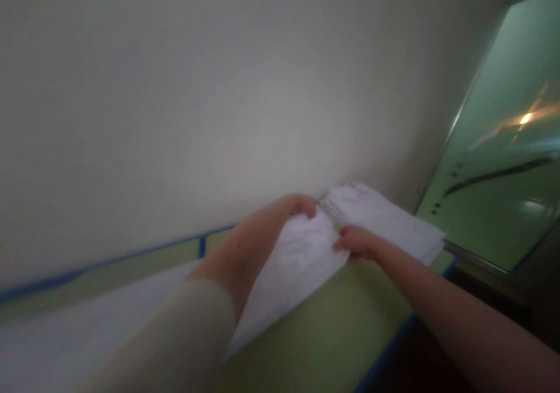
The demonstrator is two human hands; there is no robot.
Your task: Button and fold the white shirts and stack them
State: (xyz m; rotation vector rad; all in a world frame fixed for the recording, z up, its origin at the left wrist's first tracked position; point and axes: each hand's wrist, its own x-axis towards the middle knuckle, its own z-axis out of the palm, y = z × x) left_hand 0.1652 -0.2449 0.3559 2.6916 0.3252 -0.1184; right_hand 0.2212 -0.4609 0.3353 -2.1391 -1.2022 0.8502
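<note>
A folded white cloth (297,265) lies on a yellow-green table top (324,340) against a pale wall. My left hand (301,205) grips its far corner with fingers curled. My right hand (356,242) pinches the cloth's near right edge. Just beyond both hands sits a stack of folded white cloths (385,218), touching the cloth I hold. The picture is blurred, so fingertips are hard to make out.
More white fabric (65,334) spreads over the table at the left. The table has a blue edge band (385,352). A green glass panel (503,165) in a metal frame stands at the right, reflecting a light.
</note>
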